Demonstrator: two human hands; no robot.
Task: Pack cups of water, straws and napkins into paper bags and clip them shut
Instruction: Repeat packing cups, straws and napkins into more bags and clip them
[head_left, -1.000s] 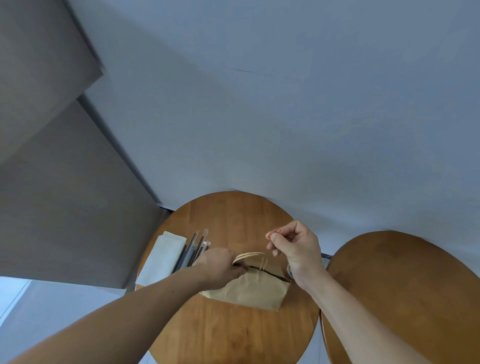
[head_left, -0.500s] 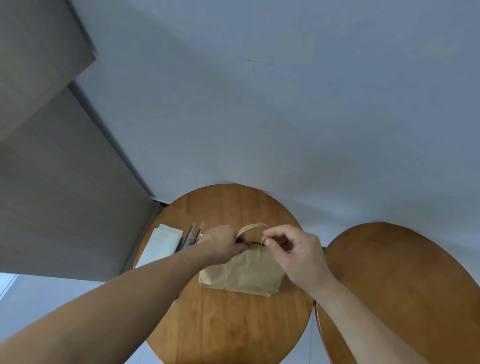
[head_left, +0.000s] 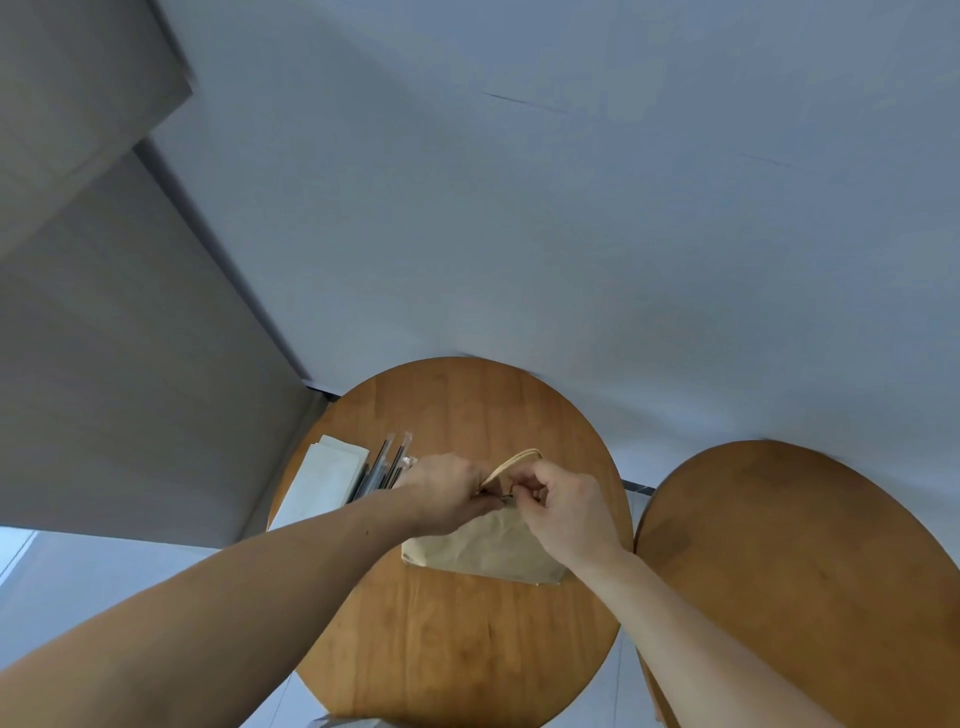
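Note:
A brown paper bag (head_left: 483, 548) stands on the round wooden table (head_left: 457, 649), its twisted paper handle (head_left: 511, 460) sticking up behind my hands. My left hand (head_left: 447, 491) grips the bag's top edge from the left. My right hand (head_left: 563, 506) pinches the same edge from the right, fingers curled, with a small dark thing between the two hands that I cannot make out. To the left lie wrapped straws (head_left: 387, 465) and a stack of white napkins (head_left: 324, 483). The bag's contents are hidden.
A second round wooden table (head_left: 810, 582) stands close on the right, with a narrow gap between the two. A pale wall rises behind both tables, and a grey panel fills the left side.
My right hand came down from above the handle and moved left to the bag's top edge, meeting my left hand. The bag's mouth, open a second ago, is now pressed together.

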